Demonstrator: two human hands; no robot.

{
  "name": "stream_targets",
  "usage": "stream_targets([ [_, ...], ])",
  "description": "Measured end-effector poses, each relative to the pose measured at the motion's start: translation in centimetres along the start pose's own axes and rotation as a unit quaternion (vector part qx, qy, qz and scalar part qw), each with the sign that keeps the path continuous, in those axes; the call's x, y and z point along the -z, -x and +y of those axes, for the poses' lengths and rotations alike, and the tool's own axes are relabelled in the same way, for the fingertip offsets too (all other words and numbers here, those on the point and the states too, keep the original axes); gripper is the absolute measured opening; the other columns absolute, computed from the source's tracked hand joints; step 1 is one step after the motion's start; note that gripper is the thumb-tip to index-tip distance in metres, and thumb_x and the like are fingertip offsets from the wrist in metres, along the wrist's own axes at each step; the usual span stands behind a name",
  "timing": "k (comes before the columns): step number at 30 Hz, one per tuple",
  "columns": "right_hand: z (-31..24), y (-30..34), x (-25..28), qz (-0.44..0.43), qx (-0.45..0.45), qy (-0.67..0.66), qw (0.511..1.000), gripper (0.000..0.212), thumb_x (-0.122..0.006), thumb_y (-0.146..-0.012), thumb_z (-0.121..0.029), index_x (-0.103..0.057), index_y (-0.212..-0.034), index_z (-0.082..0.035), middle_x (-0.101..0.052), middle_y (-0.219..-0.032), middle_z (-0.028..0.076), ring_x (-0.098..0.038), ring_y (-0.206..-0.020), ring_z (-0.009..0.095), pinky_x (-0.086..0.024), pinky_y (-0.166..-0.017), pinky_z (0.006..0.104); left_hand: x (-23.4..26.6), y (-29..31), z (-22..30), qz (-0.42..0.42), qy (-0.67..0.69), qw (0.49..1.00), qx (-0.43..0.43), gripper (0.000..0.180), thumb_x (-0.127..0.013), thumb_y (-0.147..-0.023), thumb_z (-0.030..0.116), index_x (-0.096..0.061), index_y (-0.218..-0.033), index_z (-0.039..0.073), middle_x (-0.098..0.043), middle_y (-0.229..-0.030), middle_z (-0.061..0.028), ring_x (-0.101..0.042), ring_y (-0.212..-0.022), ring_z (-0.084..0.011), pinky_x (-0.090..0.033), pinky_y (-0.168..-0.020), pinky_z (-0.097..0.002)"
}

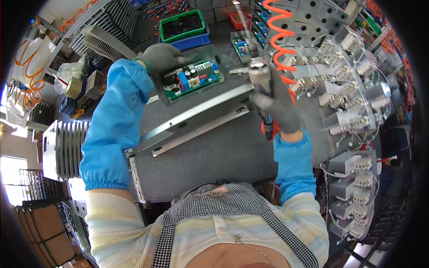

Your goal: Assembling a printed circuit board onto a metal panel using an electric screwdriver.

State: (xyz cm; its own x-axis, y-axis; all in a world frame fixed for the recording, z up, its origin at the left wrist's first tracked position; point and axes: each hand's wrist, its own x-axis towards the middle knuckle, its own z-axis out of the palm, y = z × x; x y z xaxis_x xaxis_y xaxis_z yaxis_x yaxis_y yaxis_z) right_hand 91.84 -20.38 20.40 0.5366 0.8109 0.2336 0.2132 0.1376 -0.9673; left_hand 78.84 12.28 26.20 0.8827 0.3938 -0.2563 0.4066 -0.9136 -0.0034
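Note:
My left hand (pixel 160 59), in a grey glove, is closed at the upper left edge of a green circuit board (pixel 196 79). The board carries blue, white and black components, and a see-through sheet (pixel 213 52) shows around it. Gripped in my right hand (pixel 282 96), also gloved, is a power screwdriver (pixel 259 73) with a long shaft, tilted with its tip pointing up and away. Between my arms lies a bent sheet-metal panel (pixel 196 110) with a raised bright edge, set slantwise on the dark worktable (pixel 210 156). Part of my right fingers is blurred.
A green bin (pixel 202 32) of black parts sits on a blue crate (pixel 190 43) behind the board. An orange coiled hose (pixel 282 33) hangs near my right hand. Wired metal assemblies (pixel 346 98) crowd the right, stacked metal panels (pixel 65 149) the left.

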Motion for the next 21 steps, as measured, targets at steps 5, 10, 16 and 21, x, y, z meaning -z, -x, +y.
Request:
stream_targets([
  [5, 0.4, -0.4, 0.8, -0.015, 0.039, 0.008, 0.999, 0.085, -0.076, -0.075, -0.018, -0.039, -0.150, -0.002, -0.058, -0.123, 0.009, -0.056, -0.108, 0.018, -0.047, -0.093, 0.0330, -0.5, 0.4, 4.2, 0.059, 0.080, 0.994, -0.032, 0.034, -0.065, -0.094, 0.035, -0.072, -0.109, 0.005, -0.071, -0.097, -0.0209, -0.068, -0.091, -0.0365, -0.052, -0.082, -0.0438],
  [10, -2.7, 4.8, 3.3, -0.054, -0.056, -0.063, 0.995, 0.087, -0.074, -0.071, -0.014, -0.040, -0.150, -0.003, -0.057, -0.126, 0.009, -0.057, -0.108, 0.017, -0.048, -0.093, 0.0315, -1.5, 1.0, 3.0, 0.058, 0.170, 0.984, -0.008, 0.034, -0.066, -0.094, 0.033, -0.072, -0.104, 0.001, -0.070, -0.089, -0.0181, -0.066, -0.082, -0.0291, -0.050, -0.078, -0.0411],
  [16, -1.8, 13.3, 2.8, -0.033, -0.147, -0.093, 0.984, 0.093, -0.070, -0.067, -0.013, -0.036, -0.153, -0.002, -0.060, -0.118, 0.010, -0.061, -0.094, 0.016, -0.050, -0.079, 0.0305, -1.7, 0.7, 1.8, 0.049, 0.199, 0.979, -0.006, 0.029, -0.067, -0.094, 0.027, -0.072, -0.100, -0.001, -0.066, -0.078, -0.0113, -0.060, -0.074, -0.0185, -0.047, -0.072, -0.0371],
  [21, -0.9, 16.3, 0.8, 0.006, -0.223, -0.242, 0.944, 0.090, -0.066, -0.071, -0.019, -0.036, -0.153, -0.001, -0.062, -0.111, 0.012, -0.065, -0.083, 0.018, -0.055, -0.066, 0.0307, -2.5, 0.6, 0.9, 0.022, 0.317, 0.948, 0.014, 0.027, -0.068, -0.096, 0.021, -0.072, -0.110, -0.002, -0.067, -0.086, -0.0038, -0.058, -0.078, -0.0128, -0.047, -0.073, -0.0319],
])
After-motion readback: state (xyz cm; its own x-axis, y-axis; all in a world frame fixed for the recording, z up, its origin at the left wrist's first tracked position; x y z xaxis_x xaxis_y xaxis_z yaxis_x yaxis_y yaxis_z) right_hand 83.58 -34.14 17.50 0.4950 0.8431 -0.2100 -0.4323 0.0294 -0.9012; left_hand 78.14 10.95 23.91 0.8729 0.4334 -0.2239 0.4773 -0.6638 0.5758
